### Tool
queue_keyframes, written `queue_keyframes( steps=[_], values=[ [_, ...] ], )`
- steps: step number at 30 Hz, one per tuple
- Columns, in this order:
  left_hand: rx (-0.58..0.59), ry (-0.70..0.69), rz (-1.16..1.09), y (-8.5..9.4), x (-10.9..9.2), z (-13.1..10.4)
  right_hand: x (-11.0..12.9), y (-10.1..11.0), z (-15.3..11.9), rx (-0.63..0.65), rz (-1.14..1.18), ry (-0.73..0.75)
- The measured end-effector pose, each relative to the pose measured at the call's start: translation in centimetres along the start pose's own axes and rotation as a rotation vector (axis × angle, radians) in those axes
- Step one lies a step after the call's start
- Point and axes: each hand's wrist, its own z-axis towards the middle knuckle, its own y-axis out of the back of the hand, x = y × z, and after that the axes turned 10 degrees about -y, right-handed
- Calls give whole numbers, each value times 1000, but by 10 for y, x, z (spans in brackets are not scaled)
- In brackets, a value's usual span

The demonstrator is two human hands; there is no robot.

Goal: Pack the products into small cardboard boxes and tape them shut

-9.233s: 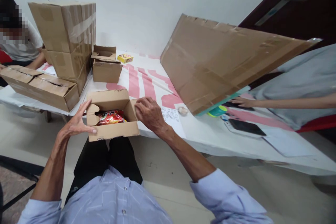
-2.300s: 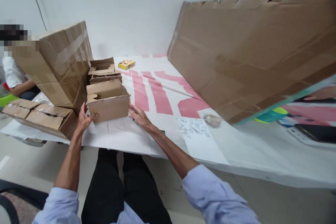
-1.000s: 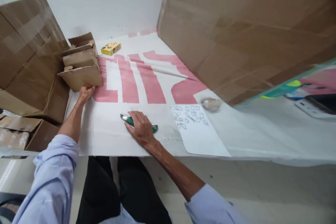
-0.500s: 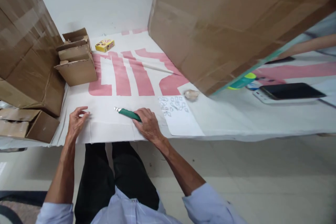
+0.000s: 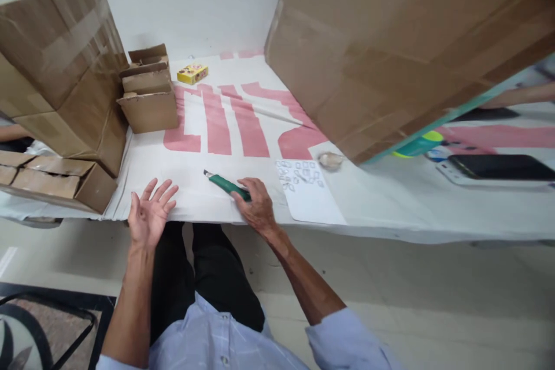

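My right hand (image 5: 256,203) grips the rear end of a green box cutter (image 5: 226,185) between thumb and fingers, low over the table near its front edge. The cutter points up and to the left, with a short bit of blade at its tip. To the left, my left hand (image 5: 151,213) is turned palm up with its fingers spread, and it holds nothing. A white sheet of paper (image 5: 314,202) with small drawn shapes lies just right of my right hand.
Cardboard boxes (image 5: 65,87) stand on the left, with a smaller open carton (image 5: 152,110) beside them. A yellow packet (image 5: 192,74) lies farther back. A big cardboard panel (image 5: 373,52) rises at the right; beyond it are a phone (image 5: 503,167) and another person's arm (image 5: 520,96).
My left hand has turned over to palm up and its fingers have spread. The box cutter stays in my right hand, with less blade showing. The view has shifted left.
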Motion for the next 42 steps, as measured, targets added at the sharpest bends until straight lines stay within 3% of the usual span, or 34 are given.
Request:
queue_keyframes(
  steps=[3, 7, 10, 13, 16, 19, 21, 24, 28, 31, 33, 37, 42],
  values=[
    [-8, 41, -87, -8, 0, -9, 19, 4, -4, -59, 372, -248],
    [-7, 65, -141, -11, 0, -13, 54, 12, -11, 193, 993, -546],
    [-3, 56, -148, -12, -2, -15, 75, 17, -14, 367, 1183, -594],
    [5, 44, -122, -12, -6, -15, 85, 20, -16, 425, 1200, -584],
    [21, 26, -59, -9, -7, -17, 77, 17, -13, 370, 998, -484],
    [39, -48, 101, -1, -3, -19, 52, 10, -3, 179, 432, -248],
    [23, -151, 327, 9, -1, -24, 32, 4, 3, 106, 42, -94],
    [-44, -388, 767, 27, -5, -35, 5, -3, 5, 149, -293, 19],
    [-194, -762, 1274, 52, -32, -51, -18, -9, 0, 160, -443, 68],
    [-332, -913, 1530, 67, -66, -50, -27, -15, 3, 133, -454, 79],
    [-370, -932, 1625, 77, -91, -42, -28, -20, 10, 127, -457, 78],
    [-291, -849, 1681, 94, -125, -14, -24, -26, 29, 121, -490, 40],
    [-264, -709, 1653, 109, -124, 1, -26, -27, 40, 123, -543, -2]
  ],
)
